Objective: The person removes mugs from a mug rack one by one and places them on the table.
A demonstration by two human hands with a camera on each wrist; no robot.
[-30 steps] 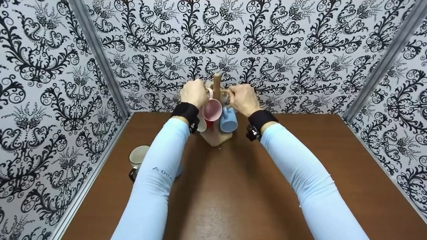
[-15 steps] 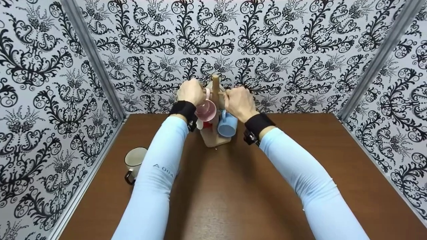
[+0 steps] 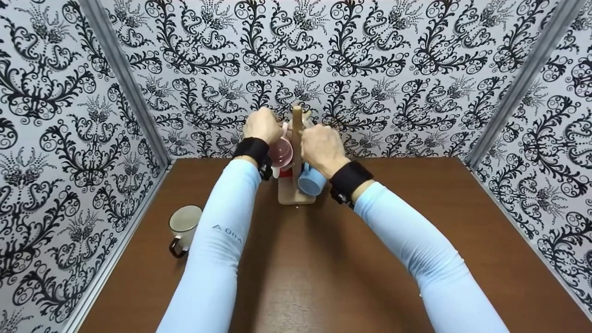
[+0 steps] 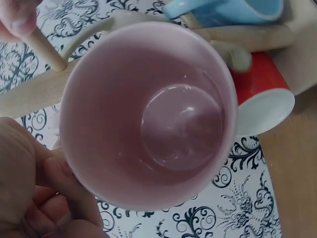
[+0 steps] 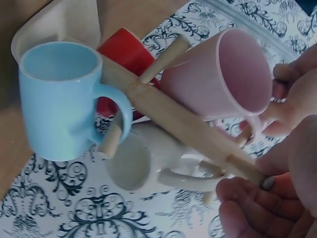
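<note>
A wooden mug tree (image 3: 297, 134) stands at the back of the table, several mugs hanging from its pegs. My left hand (image 3: 262, 126) grips a peg on its left side, where a pink mug (image 4: 148, 119) hangs by its handle, mouth towards the left wrist camera. On the other side, my right hand (image 3: 323, 144) pinches a peg end between thumb and fingers, plain in the right wrist view. Below that hand hangs a light blue mug (image 5: 59, 114). A red mug (image 5: 128, 52) and a whitish mug (image 5: 131, 161) hang behind the post, partly hidden.
A cream mug (image 3: 185, 221) with a dark handle stands on the brown table (image 3: 370, 277) at the left, partly behind my left sleeve. Patterned walls (image 3: 370, 69) close off the back and both sides, the back one close behind the mug tree.
The mug tree has turned on the table, so its base now shows a straight front edge instead of a corner. My right hand has come nearer and leftward; the blue mug has swung left.
</note>
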